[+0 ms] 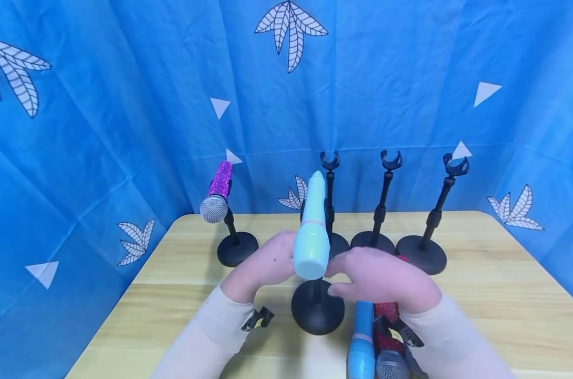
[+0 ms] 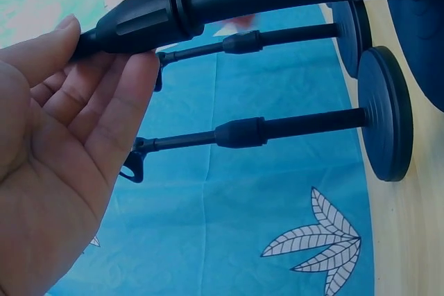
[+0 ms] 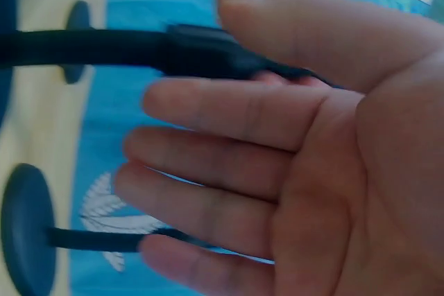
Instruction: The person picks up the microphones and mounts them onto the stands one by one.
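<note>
Placement of a pale turquoise microphone (image 1: pixel 314 223) on its black stand (image 1: pixel 318 310) looks to be the step in hand, and probably near its end. That microphone sits at the middle of the frame, tilted with its rounded head toward the viewer; dark clip edges show on both sides of it.

The left hand (image 1: pixel 273 258) holds the stand's thin upper neck, thumb on one side and fingers curled against the other, as the left wrist view shows. The right hand (image 1: pixel 378 273) is well opened, its fingers straight and slightly apart, the thumb close to the stand; whether it touches anything I cannot tell.

The next move would seem to call for easing the left fingers off without tipping the stand, then picking up the blue microphone (image 1: pixel 362 345) lying on the desk (image 1: pixel 149 316) at lower right. A purple microphone (image 1: pixel 221 181) already rests in a clip at centre left.
</note>
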### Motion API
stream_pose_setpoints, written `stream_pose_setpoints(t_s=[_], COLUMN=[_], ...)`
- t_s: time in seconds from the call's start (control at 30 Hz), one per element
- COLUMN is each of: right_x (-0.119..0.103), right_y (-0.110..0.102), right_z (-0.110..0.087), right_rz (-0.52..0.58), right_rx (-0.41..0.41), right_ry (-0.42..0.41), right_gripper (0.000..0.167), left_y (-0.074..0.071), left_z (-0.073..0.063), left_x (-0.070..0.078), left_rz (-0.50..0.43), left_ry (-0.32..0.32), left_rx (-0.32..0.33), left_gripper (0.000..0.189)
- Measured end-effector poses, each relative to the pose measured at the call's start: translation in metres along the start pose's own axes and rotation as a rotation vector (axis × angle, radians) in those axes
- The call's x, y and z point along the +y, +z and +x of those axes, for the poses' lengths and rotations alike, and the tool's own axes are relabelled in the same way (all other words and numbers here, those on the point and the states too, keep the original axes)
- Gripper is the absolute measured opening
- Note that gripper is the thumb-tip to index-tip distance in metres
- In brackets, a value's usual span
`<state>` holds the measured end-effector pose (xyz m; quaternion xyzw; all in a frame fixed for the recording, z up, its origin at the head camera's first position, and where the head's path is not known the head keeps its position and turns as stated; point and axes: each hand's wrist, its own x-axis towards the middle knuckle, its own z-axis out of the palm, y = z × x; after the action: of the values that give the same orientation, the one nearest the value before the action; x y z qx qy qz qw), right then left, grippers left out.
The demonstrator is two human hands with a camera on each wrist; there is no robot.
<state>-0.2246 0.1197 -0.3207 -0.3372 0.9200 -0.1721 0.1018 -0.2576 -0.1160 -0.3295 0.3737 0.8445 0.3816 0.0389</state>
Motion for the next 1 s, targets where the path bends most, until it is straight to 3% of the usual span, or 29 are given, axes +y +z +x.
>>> stream_pose_setpoints(t_s=[0.2,0.37,0.53,0.73,0.9,1.0], right_x=[-0.002,0.000,0.003,0.004,0.006,0.007], right_y=[0.023,0.033,0.040,0.044,0.046,0.047], right_z=[0.011,0.017,0.022,0.025,0.025,0.024], right_rz=[0.016,0.016,-0.013,-0.022,-0.015,0.000], right_rx=[-0.165,-0.222,-0.227,-0.213,-0.194,-0.182], right_ry=[0.064,0.088,0.078,0.071,0.055,0.038], right_gripper=[0.034,0.034,0.034,0.034,0.030,0.020], left_y=[0.001,0.001,0.003,0.005,0.005,0.006], left_z=[-0.003,-0.005,-0.005,-0.004,-0.002,-0.001], left_x=[0.000,0.001,-0.002,-0.004,-0.002,0.000], left_rz=[0.012,-0.020,-0.066,-0.078,-0.046,0.008], left_ry=[0.026,0.026,-0.013,-0.038,-0.042,-0.032], left_rx=[0.001,-0.020,-0.077,-0.092,-0.091,-0.088], left_gripper=[0.012,0.019,0.025,0.032,0.026,0.022])
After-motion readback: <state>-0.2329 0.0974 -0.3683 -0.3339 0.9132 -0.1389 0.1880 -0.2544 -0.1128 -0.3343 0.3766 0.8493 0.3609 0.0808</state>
